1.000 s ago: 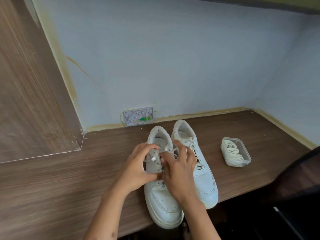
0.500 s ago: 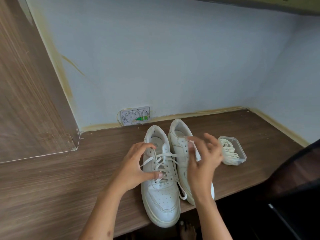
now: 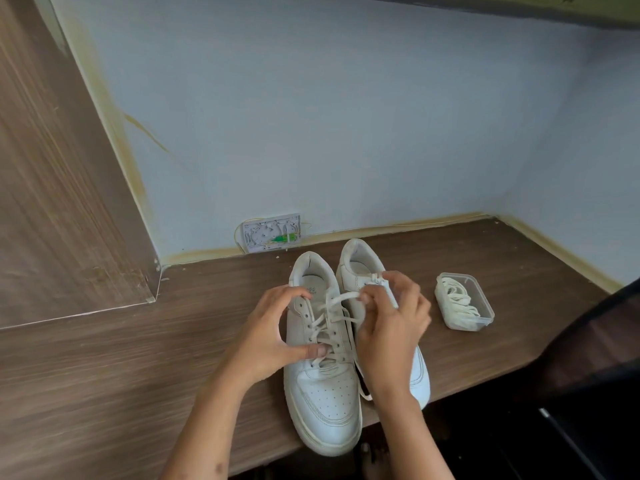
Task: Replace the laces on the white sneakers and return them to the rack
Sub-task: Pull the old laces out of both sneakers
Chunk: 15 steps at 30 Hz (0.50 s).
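From the head view, the two white sneakers sit side by side on the wooden worktop [image 3: 104, 358], toes toward the person and heels toward the wall. The left hand [image 3: 266, 341] grips the left sneaker [image 3: 322, 386], its fingers curled round the collar and its thumb pressed beside the eyelets. The right hand [image 3: 391, 330], which half a second ago was lifted off to the right and a second ago was down on the tongue next to the left hand, has come back over the shoes; its fingers now pinch a strand of the lace [image 3: 343, 296] stretched across the top eyelets, partly covering the right sneaker [image 3: 360, 258]. A loose lace end trails off the worktop edge between the shoes. The lower crossings look slack, so this reads as the old lace being drawn out eyelet by eyelet, an early stage of the task. The clear plastic container [image 3: 485, 315] holding a bundle of cream laces, likely the replacements, sits just right of the shoes, untouched. A small wall box [image 3: 272, 233] sits behind the heels. No rack is in view.
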### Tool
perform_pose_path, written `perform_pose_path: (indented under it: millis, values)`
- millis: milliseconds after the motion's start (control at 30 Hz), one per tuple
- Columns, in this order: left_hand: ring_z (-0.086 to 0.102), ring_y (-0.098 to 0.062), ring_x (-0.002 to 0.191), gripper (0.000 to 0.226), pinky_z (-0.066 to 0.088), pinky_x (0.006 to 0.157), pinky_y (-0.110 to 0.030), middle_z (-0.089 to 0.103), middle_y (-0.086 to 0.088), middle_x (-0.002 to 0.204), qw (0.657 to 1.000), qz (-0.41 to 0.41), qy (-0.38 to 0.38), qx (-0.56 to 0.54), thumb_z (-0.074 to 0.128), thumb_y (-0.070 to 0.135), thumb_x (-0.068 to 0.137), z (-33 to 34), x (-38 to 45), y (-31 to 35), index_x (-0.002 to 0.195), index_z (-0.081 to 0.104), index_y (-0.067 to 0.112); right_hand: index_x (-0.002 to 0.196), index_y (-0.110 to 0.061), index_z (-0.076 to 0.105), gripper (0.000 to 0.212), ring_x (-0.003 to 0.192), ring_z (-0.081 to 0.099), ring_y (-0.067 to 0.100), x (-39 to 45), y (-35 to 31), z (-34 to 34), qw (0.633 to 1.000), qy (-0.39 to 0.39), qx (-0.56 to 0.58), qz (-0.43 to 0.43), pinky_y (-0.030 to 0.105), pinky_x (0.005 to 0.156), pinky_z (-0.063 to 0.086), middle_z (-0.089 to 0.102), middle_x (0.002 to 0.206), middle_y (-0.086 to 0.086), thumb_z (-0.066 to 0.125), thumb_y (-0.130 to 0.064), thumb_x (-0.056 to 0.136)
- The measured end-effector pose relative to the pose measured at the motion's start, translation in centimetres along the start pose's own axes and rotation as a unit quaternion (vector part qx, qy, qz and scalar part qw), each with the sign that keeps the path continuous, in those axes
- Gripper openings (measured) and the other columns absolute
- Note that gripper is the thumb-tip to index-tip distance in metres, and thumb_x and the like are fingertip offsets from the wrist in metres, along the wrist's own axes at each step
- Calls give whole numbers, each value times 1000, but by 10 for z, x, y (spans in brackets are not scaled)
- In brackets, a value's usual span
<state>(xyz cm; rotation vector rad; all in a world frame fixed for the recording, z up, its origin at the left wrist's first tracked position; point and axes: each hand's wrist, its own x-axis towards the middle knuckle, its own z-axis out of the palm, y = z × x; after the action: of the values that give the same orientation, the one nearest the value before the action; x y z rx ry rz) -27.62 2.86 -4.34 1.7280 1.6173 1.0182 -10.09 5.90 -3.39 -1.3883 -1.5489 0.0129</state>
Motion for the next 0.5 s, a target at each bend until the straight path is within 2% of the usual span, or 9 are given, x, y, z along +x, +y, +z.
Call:
perform_pose_path:
  millis: [100, 167, 233, 300, 367, 400, 467, 500]
  values:
    - [40, 1, 126, 77, 40, 108, -39, 37, 28, 133, 1000, -2, -5, 1, 84, 63, 52, 0, 0, 0, 118, 45, 56, 90, -16, 69, 17, 106, 47, 31, 7, 14, -9, 995, 55, 3, 79, 38, 88, 29, 52, 124, 5, 65, 0, 86]
    - [39, 0, 127, 76, 40, 109, -42, 37, 28, 134, 1000, -2, -8, 4, 82, 66, 53, 0, 0, -1, 119, 45, 56, 95, -18, 70, 14, 107, 42, 25, 9, 19, -16, 991, 69, 8, 113, 45, 91, 35, 51, 125, 4, 65, -6, 89]
    - [37, -3, 130, 70, 35, 110, -50, 34, 27, 137, 1000, -4, -4, 24, 72, 76, 57, 1, 0, 0, 118, 45, 57, 108, -21, 68, 27, 105, 33, 15, 9, 22, -21, 985, 64, 38, 155, 46, 93, 37, 49, 127, 2, 65, -3, 88]
    - [31, -4, 134, 55, 25, 113, -59, 27, 23, 145, 999, 0, 28, 47, 56, 81, 67, 3, 1, 2, 115, 49, 56, 123, -21, 62, 43, 105, 27, 8, 1, 18, -28, 981, 48, 69, 175, 34, 90, 35, 45, 128, 1, 61, 2, 87]
    - [32, -12, 136, 39, 16, 114, -63, 25, 15, 152, 992, 22, 79, 92, 45, 75, 80, 4, 3, 6, 111, 56, 52, 126, -22, 58, 45, 104, 30, 7, -14, 9, -35, 984, 21, 86, 156, 20, 85, 33, 44, 123, -6, 60, 2, 87]
    - [37, -19, 135, 34, 14, 114, -62, 27, 11, 153, 987, 37, 100, 121, 43, 69, 85, 4, 5, 8, 108, 59, 50, 123, -24, 58, 43, 105, 34, 7, -24, 3, -37, 984, -7, 101, 144, 17, 84, 35, 44, 120, -10, 60, 0, 88]
    - [45, -29, 130, 34, 12, 114, -62, 34, 6, 151, 975, 60, 118, 178, 40, 62, 89, 6, 6, 12, 105, 64, 44, 118, -31, 55, 37, 111, 42, 5, -43, -7, -38, 979, -92, 129, 126, 19, 92, 40, 44, 116, -18, 58, -6, 91]
    - [40, -31, 134, 38, 11, 114, -62, 36, 6, 151, 969, 68, 118, 204, 37, 63, 89, 8, 7, 13, 104, 65, 44, 120, -33, 52, 34, 114, 42, 2, -52, -9, -34, 976, -139, 127, 105, 23, 97, 42, 43, 117, -21, 57, -12, 93]
